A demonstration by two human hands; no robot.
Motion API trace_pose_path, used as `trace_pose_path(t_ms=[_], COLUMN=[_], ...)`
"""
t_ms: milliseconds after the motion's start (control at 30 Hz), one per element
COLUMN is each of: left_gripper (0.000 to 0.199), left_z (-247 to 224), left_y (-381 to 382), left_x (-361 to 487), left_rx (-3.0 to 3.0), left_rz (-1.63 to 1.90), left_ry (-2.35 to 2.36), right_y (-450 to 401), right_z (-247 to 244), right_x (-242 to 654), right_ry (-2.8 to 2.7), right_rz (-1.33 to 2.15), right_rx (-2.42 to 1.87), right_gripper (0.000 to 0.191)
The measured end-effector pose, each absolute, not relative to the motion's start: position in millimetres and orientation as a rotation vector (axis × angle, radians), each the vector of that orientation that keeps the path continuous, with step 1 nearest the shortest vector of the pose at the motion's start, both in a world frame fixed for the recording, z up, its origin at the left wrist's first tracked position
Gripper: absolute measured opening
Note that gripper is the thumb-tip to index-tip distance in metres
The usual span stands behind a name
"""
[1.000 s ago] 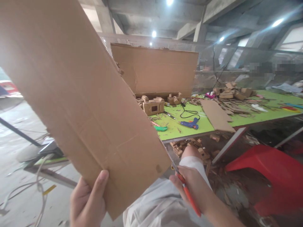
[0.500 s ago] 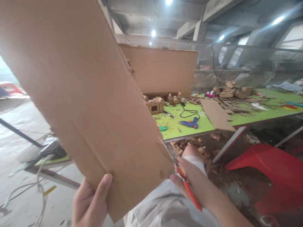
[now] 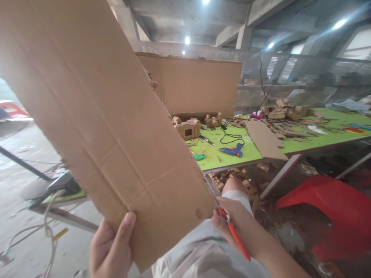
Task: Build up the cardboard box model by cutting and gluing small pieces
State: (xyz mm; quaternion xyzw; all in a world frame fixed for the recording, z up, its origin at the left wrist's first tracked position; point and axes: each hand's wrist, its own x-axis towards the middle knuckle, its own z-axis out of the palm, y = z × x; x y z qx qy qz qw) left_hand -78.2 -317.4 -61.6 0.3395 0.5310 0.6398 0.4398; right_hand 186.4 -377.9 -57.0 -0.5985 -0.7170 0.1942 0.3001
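A long brown cardboard sheet (image 3: 116,131) slants from the upper left down to my lap. My left hand (image 3: 113,245) grips its lower left edge, thumb on the front face and fingers behind. In my right hand (image 3: 232,216) are scissors (image 3: 238,242) with red-orange handles. Their blades lie along the sheet's lower right edge, and part of them is hidden by the cardboard. Faint crease lines run down the sheet, and a small dark spot shows near its lower right corner.
A green table (image 3: 249,152) ahead bears a blue glue gun (image 3: 233,150), cardboard models (image 3: 188,129), scraps and a flat cardboard piece (image 3: 265,139). A large cardboard panel (image 3: 199,85) stands behind. To the right is a red chair (image 3: 327,212); cardboard pieces lie under the table.
The cardboard sheet has tilted and its upper part has shifted left. The scissors and my right hand have moved slightly down, and the blades look more closed. My left hand keeps its grip.
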Motion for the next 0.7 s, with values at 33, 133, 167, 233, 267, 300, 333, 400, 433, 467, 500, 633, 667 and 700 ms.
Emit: trace_pose_path(t_ms=[33, 133, 167, 233, 267, 300, 333, 400, 433, 467, 500, 633, 667, 700], left_gripper=[0.055, 0.058, 0.058, 0.057, 0.056, 0.057, 0.058, 0.06, 0.061, 0.061, 0.06, 0.053, 0.053, 0.052], left_z=[-58.6, -54.6, -55.7, -61.5, -65.4, -69.3, -72.7, -76.8, -77.2, -76.7, -75.4, -69.3, -68.4, -68.0], left_y=[-318.5, -319.4, -318.7, -316.2, -314.6, -313.0, -311.8, -310.7, -310.9, -311.6, -312.6, -317.0, -317.6, -318.0], left_x=[-75.1, -70.3, -71.1, -75.9, -79.1, -82.2, -84.9, -87.7, -87.9, -87.3, -86.2, -82.0, -81.7, -81.8], left_rx=[0.839, 0.823, 0.82, 0.827, 0.833, 0.835, 0.84, 0.839, 0.835, 0.828, 0.823, 0.835, 0.837, 0.838], left_rz=[1.6, 1.644, 1.652, 1.624, 1.594, 1.579, 1.565, 1.546, 1.542, 1.54, 1.543, 1.558, 1.562, 1.562], left_ry=[1.316, 1.297, 1.298, 1.305, 1.307, 1.308, 1.3, 1.288, 1.285, 1.287, 1.293, 1.313, 1.311, 1.307], right_y=[-379.6, -382.3, -382.4, -381.6, -380.9, -380.3, -379.7, -379.3, -379.3, -379.4, -379.6, -378.7, -378.2, -377.6], right_z=[-56.9, -59.8, -60.9, -60.9, -59.5, -57.2, -54.2, -47.4, -44.5, -42.1, -40.7, -42.2, -43.4, -44.4], right_x=[189.3, 196.6, 197.6, 196.3, 194.3, 191.8, 189.1, 184.5, 182.9, 182.0, 181.7, 183.8, 184.5, 185.0], right_ry=[-1.911, -1.927, -1.937, -1.953, -1.958, -1.959, -1.955, -1.929, -1.91, -1.886, -1.861, -1.812, -1.815, -1.821], right_rz=[0.54, 0.582, 0.578, 0.564, 0.557, 0.552, 0.554, 0.568, 0.581, 0.599, 0.622, 0.682, 0.683, 0.677], right_rx=[-1.594, -1.65, -1.672, -1.713, -1.726, -1.735, -1.74, -1.747, -1.755, -1.772, -1.791, -1.784, -1.756, -1.723], right_gripper=[0.044, 0.041, 0.04, 0.039, 0.038, 0.037, 0.037, 0.038, 0.038, 0.039, 0.04, 0.042, 0.042, 0.041])
